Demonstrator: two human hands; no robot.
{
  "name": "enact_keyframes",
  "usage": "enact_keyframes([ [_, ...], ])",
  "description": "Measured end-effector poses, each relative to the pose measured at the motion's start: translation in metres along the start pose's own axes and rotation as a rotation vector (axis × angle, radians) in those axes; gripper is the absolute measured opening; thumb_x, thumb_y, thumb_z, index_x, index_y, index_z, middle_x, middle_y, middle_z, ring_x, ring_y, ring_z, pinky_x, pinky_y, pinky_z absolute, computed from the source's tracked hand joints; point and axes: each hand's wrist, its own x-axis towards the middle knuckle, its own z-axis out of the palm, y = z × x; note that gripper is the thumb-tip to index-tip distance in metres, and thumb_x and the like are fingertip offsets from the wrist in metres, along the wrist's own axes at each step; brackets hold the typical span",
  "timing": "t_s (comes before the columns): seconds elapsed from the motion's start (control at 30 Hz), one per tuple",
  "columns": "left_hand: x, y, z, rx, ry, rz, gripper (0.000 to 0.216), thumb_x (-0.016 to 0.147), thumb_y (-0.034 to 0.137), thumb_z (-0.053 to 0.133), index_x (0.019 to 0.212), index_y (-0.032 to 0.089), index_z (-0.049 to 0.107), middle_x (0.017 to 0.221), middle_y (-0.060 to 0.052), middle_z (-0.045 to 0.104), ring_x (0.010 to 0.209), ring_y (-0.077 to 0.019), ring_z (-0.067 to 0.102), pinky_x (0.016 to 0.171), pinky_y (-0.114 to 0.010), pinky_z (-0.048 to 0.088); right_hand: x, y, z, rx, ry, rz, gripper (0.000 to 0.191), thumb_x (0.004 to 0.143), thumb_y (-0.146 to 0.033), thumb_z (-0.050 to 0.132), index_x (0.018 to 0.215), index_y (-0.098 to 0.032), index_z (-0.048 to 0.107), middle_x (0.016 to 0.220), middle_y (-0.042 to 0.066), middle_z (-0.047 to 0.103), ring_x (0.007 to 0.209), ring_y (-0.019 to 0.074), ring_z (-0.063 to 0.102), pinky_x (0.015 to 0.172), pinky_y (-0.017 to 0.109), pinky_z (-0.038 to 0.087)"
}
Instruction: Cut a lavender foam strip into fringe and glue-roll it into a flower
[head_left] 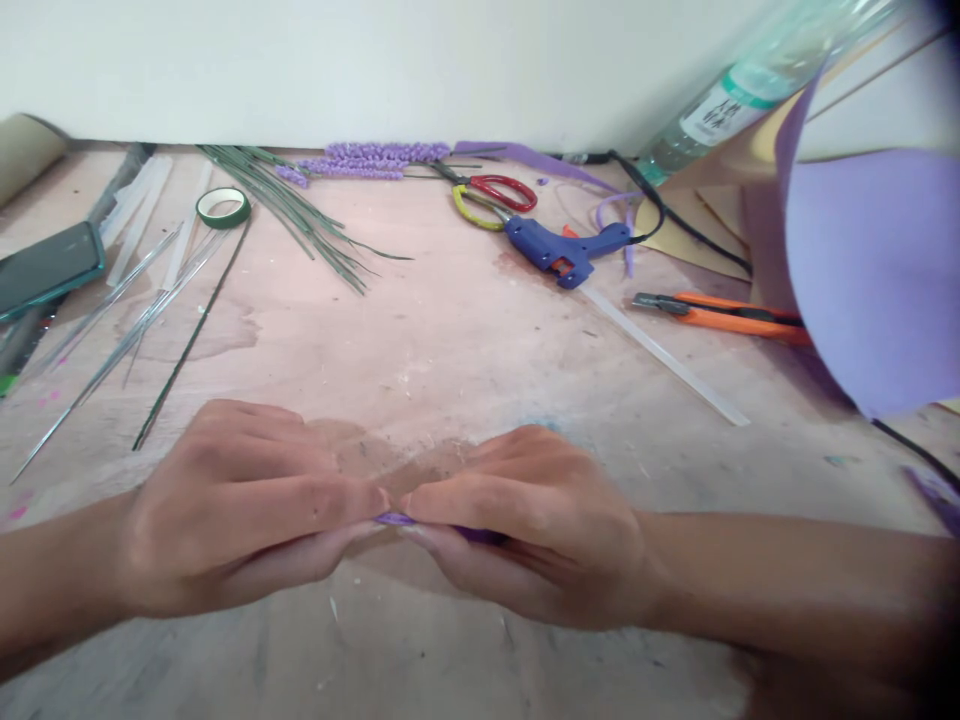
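Between my two hands is a narrow purple strip (pixel 395 519), pinched at thumb and forefinger just above the table near the front. My left hand (pixel 247 500) grips its left end, and my right hand (pixel 536 525) grips it close by, with the fingertips nearly touching. More purple shows under the right forefinger; the rest of the strip is hidden by the fingers. Beyond the left hand lies a thin dark green stem (pixel 191 340). A white glue stick (pixel 667 355) juts from the blue hot glue gun (pixel 566 250) past the right hand.
Green stems (pixel 300 215), a roll of green tape (pixel 223 208), metal wires (pixel 142 320) and a phone (pixel 51 268) lie at the left. Behind are purple flower sprigs (pixel 382 155) and scissors (pixel 495 198). An orange cutter (pixel 735 316), purple sheet (pixel 877 280) and plastic bottle (pixel 739 100) are right.
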Motion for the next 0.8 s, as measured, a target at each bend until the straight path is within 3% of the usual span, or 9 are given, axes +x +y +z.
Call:
enact_keyframes([
  [0.17,0.005,0.001,0.003,-0.026,0.088,0.042,0.015,0.106,0.02,0.049,0.096,0.023,0.06,0.07,0.002,0.074,0.058,-0.0133,0.067,0.053,-0.027,0.049,-0.001,0.002,0.0,0.041,0.009,0.007,0.009,0.098,-0.01,0.061,0.103,-0.016,0.064,0.07,0.0,0.072,0.057,0.0105,0.065,0.053,0.024,0.047],
  [0.4,0.005,0.002,0.011,-0.058,0.137,-0.003,0.013,0.104,0.018,0.051,0.098,0.021,0.062,0.075,0.002,0.075,0.062,-0.0122,0.068,0.058,-0.025,0.05,-0.003,0.001,0.003,0.064,0.059,0.056,0.007,0.096,-0.012,0.062,0.101,-0.018,0.062,0.072,-0.001,0.072,0.054,0.0091,0.061,0.051,0.022,0.044],
  [0.53,0.003,0.002,0.012,0.035,0.162,-0.019,0.016,0.103,0.021,0.053,0.089,0.02,0.058,0.071,0.001,0.073,0.055,-0.0135,0.061,0.054,-0.028,0.044,-0.001,-0.001,0.006,0.039,0.056,0.137,0.009,0.094,-0.019,0.065,0.101,-0.018,0.061,0.075,-0.001,0.071,0.056,0.0093,0.062,0.052,0.022,0.044],
  [0.67,0.005,0.004,0.014,0.021,0.169,-0.029,0.013,0.099,0.016,0.054,0.087,0.02,0.056,0.064,0.002,0.066,0.051,-0.0135,0.051,0.051,-0.029,0.037,0.002,-0.001,0.006,0.054,0.05,0.121,0.013,0.097,-0.021,0.065,0.109,-0.018,0.062,0.085,0.0,0.075,0.068,0.0088,0.067,0.063,0.019,0.051],
  [0.8,0.01,0.006,0.007,0.002,0.1,-0.001,0.012,0.098,0.012,0.054,0.09,0.021,0.056,0.065,0.002,0.063,0.056,-0.0151,0.054,0.053,-0.03,0.037,0.003,-0.002,0.006,0.027,0.033,0.16,0.007,0.097,-0.016,0.059,0.095,-0.018,0.065,0.068,-0.004,0.067,0.055,0.007,0.056,0.055,0.02,0.044],
])
